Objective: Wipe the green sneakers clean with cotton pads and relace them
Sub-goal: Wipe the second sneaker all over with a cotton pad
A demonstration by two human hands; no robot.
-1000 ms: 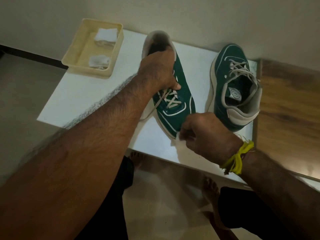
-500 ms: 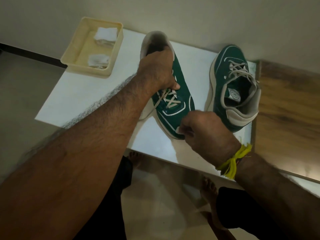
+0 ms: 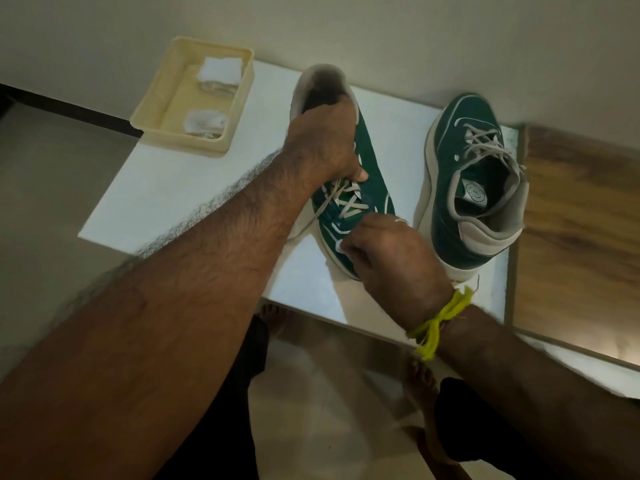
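The left hand (image 3: 323,143) is gripping the near sneaker (image 3: 349,199) at its collar on the table (image 3: 194,188); the right hand (image 3: 388,251) is pinching a white pad (image 3: 341,244) against its toe.

The left hand (image 3: 323,143) covers the opening of the near green sneaker (image 3: 363,188), so its fingers inside the shoe are hidden. The right hand (image 3: 384,258), at 5 o'clock from it, hides that sneaker's toe. A bit of white peeks out under its fingers (image 3: 346,245); it is too small to tell what it is. The table (image 3: 180,188) is cut off at the right edge. The lumps in the tray (image 3: 239,98) at 11 o'clock are blurry.
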